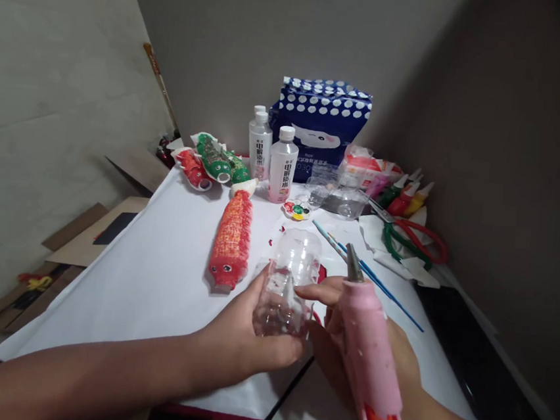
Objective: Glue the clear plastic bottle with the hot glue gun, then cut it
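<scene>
My left hand [267, 347] is wrapped round the lower part of a clear plastic bottle [298, 258], which is tilted above the table. A pink hot glue gun [368, 350] sits in my right hand [395, 346], its metal nozzle pointing up and away from me. My right index finger reaches out to the bottle's side, near some whitish material on it. Left of the bottle lies a red and orange fish craft [232, 242] with stuck-on eyes. A dark cord runs below my hands.
Behind stand labelled drink bottles [283, 167] and a blue bag [323, 122]. Green and red fish crafts [210, 157] lie at the back left. Paintbrushes [386, 286], scissors [406, 235], paint bottles [404, 199] and a black slab [474, 354] are on the right. A paint palette [298, 210] sits centrally.
</scene>
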### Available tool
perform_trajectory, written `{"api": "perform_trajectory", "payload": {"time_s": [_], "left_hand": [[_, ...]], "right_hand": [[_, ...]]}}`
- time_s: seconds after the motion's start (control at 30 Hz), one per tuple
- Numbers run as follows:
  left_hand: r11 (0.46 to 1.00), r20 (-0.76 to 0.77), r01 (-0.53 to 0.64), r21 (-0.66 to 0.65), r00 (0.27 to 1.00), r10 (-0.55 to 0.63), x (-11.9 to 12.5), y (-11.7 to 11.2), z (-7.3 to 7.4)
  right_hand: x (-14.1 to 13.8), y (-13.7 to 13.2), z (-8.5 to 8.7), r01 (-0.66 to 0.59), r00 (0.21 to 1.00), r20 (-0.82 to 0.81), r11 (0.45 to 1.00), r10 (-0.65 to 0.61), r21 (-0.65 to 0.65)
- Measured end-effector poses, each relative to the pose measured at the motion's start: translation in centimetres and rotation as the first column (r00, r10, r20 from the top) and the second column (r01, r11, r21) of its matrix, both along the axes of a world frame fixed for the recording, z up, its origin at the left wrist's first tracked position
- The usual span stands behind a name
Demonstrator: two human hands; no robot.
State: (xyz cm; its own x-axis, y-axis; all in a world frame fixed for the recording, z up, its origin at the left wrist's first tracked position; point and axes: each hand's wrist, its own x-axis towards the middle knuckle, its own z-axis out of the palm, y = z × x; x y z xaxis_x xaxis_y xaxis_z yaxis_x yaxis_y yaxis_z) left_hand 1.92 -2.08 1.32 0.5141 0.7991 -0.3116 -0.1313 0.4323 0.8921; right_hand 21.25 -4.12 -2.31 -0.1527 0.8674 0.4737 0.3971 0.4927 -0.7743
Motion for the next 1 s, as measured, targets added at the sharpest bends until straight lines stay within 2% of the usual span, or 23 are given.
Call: {"api": "perform_trajectory", "payload": {"time_s": [0.17, 0.37, 0.53, 0.63, 0.73, 0.8, 0.9, 1.0], "left_hand": [[1.000, 0.035, 0.023, 0.000, 0.999, -0.023, 0.1, -0.1, 0.2], [1.000, -0.045, -0.003, 0.030, 0.999, 0.004, 0.3, -0.1, 0.2], [0.997, -0.136, -0.055, 0.060, 0.989, 0.063, 0.6, 0.0, 0.4], [0.997, -0.191, -0.037, 0.070, 0.980, 0.049, 0.5, 0.0, 0.7], [0.997, -0.245, -0.007, 0.071, 0.969, 0.025, 0.4, -0.1, 1.0], [0.997, -0.285, 0.005, 0.083, 0.958, 0.019, 0.4, -0.2, 1.2], [0.995, -0.293, -0.012, 0.102, 0.955, 0.042, 0.5, -0.2, 1.2], [0.992, -0.280, -0.032, 0.120, 0.958, 0.064, 0.7, -0.1, 1.0]], "right_hand": [[0.1, 0.6, -0.1, 0.017, 0.996, 0.081, 0.992, -0.027, 0.126], [0.0, 0.6, -0.2, 0.005, 0.996, 0.080, 0.963, -0.027, 0.268], [0.1, 0.3, 0.5, -0.025, 0.987, 0.162, 0.981, -0.006, 0.192], [0.0, 0.7, -0.3, -0.018, 0.995, 0.098, 0.986, 0.001, 0.166], [-0.3, 1.1, -0.7, -0.012, 1.000, 0.019, 0.979, 0.009, 0.203], [-0.5, 1.0, -0.2, -0.035, 0.999, -0.011, 0.983, 0.038, 0.180], [-0.7, 0.4, 1.2, -0.072, 0.996, -0.048, 0.995, 0.075, 0.073], [-0.8, 0.0, 1.9, -0.080, 0.994, -0.073, 0.995, 0.084, 0.052]]}}
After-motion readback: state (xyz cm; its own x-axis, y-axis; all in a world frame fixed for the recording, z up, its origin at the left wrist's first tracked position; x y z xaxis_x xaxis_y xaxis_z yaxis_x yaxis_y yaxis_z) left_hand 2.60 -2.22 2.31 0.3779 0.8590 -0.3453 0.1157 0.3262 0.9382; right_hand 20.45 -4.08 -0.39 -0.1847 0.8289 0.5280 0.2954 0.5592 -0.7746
